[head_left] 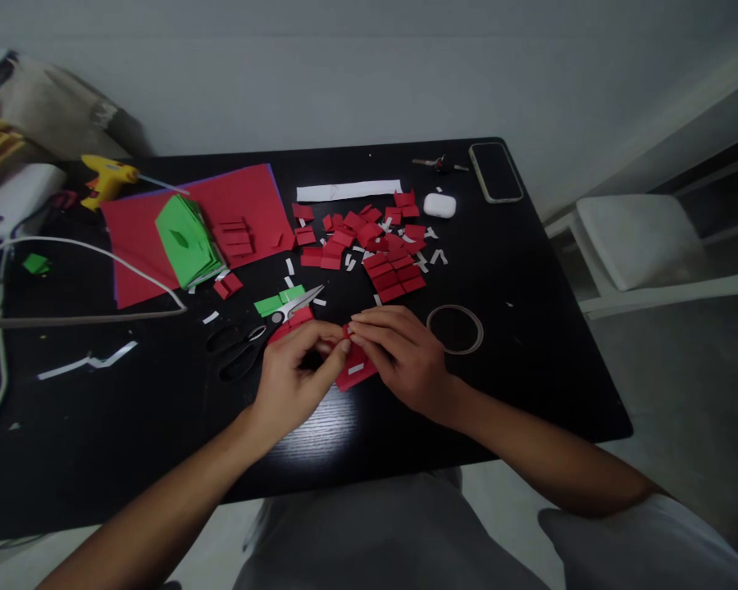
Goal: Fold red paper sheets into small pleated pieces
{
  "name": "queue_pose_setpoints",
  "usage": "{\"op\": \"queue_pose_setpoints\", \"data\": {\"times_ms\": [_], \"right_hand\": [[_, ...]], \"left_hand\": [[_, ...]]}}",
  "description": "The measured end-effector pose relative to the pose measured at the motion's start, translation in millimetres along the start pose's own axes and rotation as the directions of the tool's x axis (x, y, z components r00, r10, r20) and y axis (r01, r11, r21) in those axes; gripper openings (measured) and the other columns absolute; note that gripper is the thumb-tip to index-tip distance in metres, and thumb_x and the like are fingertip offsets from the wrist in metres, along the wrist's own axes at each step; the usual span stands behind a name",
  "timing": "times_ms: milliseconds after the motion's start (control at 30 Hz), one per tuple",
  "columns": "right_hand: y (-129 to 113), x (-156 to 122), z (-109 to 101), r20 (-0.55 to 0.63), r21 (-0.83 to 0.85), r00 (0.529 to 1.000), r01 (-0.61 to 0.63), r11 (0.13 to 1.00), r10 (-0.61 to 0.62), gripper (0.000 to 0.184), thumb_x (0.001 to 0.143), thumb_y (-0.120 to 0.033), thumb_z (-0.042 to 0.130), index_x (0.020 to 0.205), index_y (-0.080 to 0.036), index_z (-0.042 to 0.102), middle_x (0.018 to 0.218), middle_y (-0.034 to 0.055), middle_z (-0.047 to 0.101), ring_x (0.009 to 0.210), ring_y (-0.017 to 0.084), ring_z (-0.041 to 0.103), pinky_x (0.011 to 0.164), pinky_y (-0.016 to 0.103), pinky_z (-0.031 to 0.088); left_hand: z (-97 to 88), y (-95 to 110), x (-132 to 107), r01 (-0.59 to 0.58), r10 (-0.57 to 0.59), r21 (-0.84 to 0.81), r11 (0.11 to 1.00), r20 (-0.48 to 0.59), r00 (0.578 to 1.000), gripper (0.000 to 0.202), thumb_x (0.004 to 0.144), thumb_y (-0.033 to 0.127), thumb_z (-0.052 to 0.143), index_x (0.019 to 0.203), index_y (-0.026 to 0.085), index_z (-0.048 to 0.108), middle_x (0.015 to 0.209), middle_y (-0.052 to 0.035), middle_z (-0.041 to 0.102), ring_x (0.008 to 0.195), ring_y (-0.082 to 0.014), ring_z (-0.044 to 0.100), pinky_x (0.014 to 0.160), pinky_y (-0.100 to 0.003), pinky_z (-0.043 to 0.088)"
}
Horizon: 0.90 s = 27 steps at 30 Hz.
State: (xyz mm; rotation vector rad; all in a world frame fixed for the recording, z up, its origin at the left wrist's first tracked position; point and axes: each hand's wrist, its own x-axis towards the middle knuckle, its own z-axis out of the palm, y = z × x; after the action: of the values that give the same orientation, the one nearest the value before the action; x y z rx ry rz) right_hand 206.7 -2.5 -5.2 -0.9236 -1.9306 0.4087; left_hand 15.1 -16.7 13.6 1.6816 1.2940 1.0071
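Note:
Near the table's front, my left hand (296, 373) pinches a small red paper piece (346, 332) between thumb and forefinger. The bunched fingertips of my right hand (409, 356) meet it from the other side, with a bit of white at the tips. Both sets of fingers partly hide the piece. Under them lies a larger red paper (352, 377) bearing a short white strip. Black-handled scissors (246, 348) lie open-bladed left of my left hand, across red and green folded paper (276, 301). Beyond my right hand are joined red paper rows (394, 274).
Loose red pieces (344, 233) and white scraps lie beyond the hands. A tape ring (455, 329), earbud case (439, 205), keys (441, 164) and phone (495, 172) are rightward. Leftward are a green paper stack (188, 242), yellow glue gun (107, 179) and white cable (86, 244).

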Motion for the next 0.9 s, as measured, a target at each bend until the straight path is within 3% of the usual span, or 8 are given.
{"op": "queue_pose_setpoints", "data": {"times_ms": [467,733,900], "right_hand": [[-4.9,2.8,-4.9,0.101,-0.074,0.991,0.097,0.993,-0.089,0.025,0.103,-0.008,0.053,0.120,-0.016,0.070,0.112,0.0132,0.079,0.108,0.023,0.076,0.097,0.041,0.066],[-7.5,1.3,-3.8,0.137,-0.071,0.990,0.031,0.997,-0.022,0.025,0.105,-0.009,0.050,0.120,-0.016,0.069,0.115,0.0148,0.076,0.112,0.025,0.074,0.101,0.043,0.064],[-7.2,2.0,-1.8,0.117,-0.081,0.993,0.021,0.996,-0.011,0.024,0.106,-0.011,0.049,0.118,-0.017,0.068,0.112,0.0136,0.075,0.110,0.024,0.073,0.099,0.043,0.064]], "left_hand": [[-4.4,3.4,0.0,-0.283,0.277,0.268,0.921,0.059,0.959,0.008,0.099,0.019,0.063,0.104,0.018,0.069,0.090,-0.0029,0.077,0.076,-0.0142,0.071,0.074,-0.025,0.057],[-4.5,6.8,0.6,-0.236,0.230,0.266,0.935,0.056,0.972,0.009,0.100,0.021,0.061,0.098,0.019,0.070,0.086,-0.0026,0.077,0.074,-0.0147,0.072,0.073,-0.026,0.058],[-4.0,6.1,1.4,-0.262,0.258,0.255,0.931,0.050,0.965,0.005,0.098,0.017,0.064,0.099,0.018,0.070,0.086,-0.0012,0.076,0.073,-0.0126,0.070,0.071,-0.023,0.056]]}}
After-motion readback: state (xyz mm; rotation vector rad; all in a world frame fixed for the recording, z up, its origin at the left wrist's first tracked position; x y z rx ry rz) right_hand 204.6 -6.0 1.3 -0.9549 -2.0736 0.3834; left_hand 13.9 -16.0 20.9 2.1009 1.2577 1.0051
